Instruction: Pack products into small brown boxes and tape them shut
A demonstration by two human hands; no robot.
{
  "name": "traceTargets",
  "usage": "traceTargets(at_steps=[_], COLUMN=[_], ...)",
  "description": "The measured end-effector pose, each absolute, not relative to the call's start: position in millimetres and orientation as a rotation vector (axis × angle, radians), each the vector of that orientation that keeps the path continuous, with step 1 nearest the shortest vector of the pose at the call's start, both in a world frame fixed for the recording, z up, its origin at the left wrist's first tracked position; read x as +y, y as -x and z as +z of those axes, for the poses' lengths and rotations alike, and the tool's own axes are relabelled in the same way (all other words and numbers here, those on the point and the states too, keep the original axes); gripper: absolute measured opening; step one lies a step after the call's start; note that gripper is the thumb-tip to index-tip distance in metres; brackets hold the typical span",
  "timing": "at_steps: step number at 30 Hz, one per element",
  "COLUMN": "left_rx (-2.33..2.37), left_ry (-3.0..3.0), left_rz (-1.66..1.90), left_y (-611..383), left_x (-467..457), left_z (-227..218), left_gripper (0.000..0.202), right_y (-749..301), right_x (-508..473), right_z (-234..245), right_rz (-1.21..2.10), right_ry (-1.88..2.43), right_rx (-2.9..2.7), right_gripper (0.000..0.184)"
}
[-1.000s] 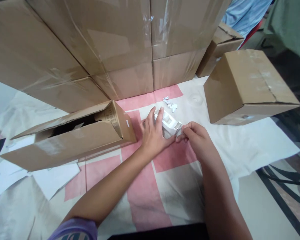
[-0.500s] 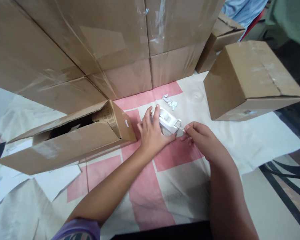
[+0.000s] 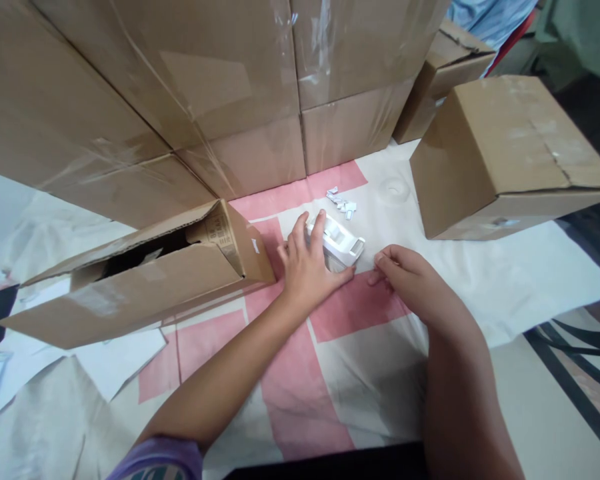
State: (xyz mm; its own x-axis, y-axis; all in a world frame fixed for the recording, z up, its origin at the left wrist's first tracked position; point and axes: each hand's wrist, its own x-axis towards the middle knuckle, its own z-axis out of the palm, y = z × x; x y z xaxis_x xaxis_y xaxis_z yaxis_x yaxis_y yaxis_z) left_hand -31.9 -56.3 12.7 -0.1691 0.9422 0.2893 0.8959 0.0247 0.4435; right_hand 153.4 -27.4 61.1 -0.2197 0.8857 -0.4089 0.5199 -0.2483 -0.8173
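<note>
There it was, right in the thick of it: the white dispenser, sitting on the pink-and-white cloth, its slotted end angled toward the right hand. Over it came the left hand, fingers spread and curved across the top, thumb braced along the near side, a broad and settled hold. And the right hand? Just beside that slotted end, clear of it, thumb and forefinger pinched tight, the other fingers loosely curled; whether a thin clear strip sat in that pinch, I could not tell. The step in hand looked like separate work for the two hands, one steadying, one at the mouth of the dispenser, and the next move seemed to call for a firm left hold and a careful pinch, nothing brushing the cloth. Just beyond the dispenser lay a small heap of paper scraps, with a faint clear ring to their right. Farther out, a narrow open carton flanked the left side, a bulkier box stood off to the right, and a wall of taped cartons closed the far side.
</note>
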Motion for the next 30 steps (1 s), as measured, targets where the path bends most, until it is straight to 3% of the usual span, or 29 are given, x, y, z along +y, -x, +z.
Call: traceTargets(at_steps=[6,12,30], left_rx=[1.804,1.799,1.899], left_ry=[-2.339,-2.527,-2.532], left_rz=[1.085,0.901,0.774], left_y=[36.4,33.1,23.4], left_x=[-58.6,-63.9,-73.4], left_z=[10.4,13.5,19.5], left_gripper=[0.097,0.049,0.037], right_y=[-151.8,-155.3,-158.3], right_x=[-26.7,-24.2,-22.2], right_z=[56.2,48.9,41.1], right_rz=[1.396,1.407,1.428], right_ry=[1.679,1.631,1.647], right_rx=[-1.708,-1.722,-1.747], right_gripper=[0.028,0.029,0.031])
